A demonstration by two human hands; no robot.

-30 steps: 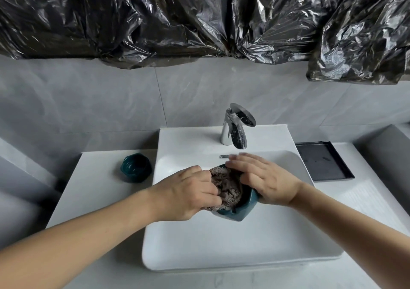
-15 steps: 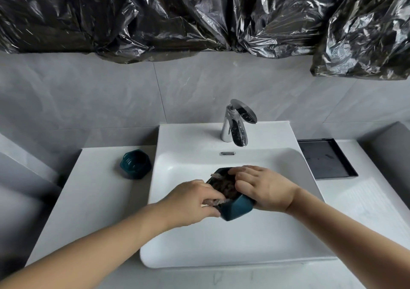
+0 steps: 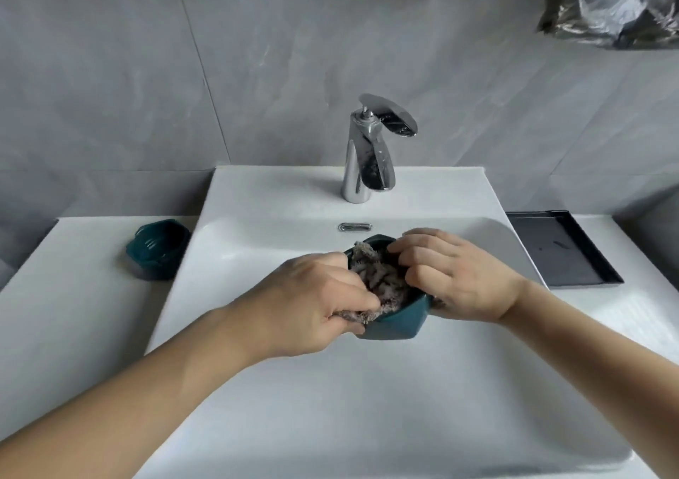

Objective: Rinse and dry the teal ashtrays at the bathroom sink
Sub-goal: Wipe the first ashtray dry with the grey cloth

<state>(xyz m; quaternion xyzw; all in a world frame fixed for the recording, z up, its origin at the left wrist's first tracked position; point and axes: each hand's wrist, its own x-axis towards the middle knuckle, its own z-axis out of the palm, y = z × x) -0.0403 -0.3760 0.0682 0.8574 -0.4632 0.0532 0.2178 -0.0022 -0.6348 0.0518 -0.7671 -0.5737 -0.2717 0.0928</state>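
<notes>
Left hand: the left hand (image 3: pixel 316 304), left of centre in the frame, has its fingers curled round a grey cloth (image 3: pixel 382 280), pinching its lower edge against the near rim of the ashtray.
Right hand: the right hand (image 3: pixel 457 276), right of centre, grasps the held ashtray (image 3: pixel 395 322) from its right side, fingertips bent over the far rim and onto the cloth.
Held ashtray: teal, at the centre of the frame above the white sink (image 3: pixel 367 386) basin, tilted, with the cloth stuffed into its hollow (only its lower wall and a bit of far rim show).
Second ashtray: a teal second ashtray (image 3: pixel 158 249) sits at middle left on the white counter (image 3: pixel 73 295), just beside the sink's left edge, well apart from both hands.
Faucet: a chrome faucet (image 3: pixel 371 155) stands on the sink's back ledge, above centre.
Tray: a black tray (image 3: pixel 562 254) lies on the counter at middle right.
Upper right corner: crumpled black plastic sheeting (image 3: pixel 617 4) hangs against the grey tiled wall.
</notes>
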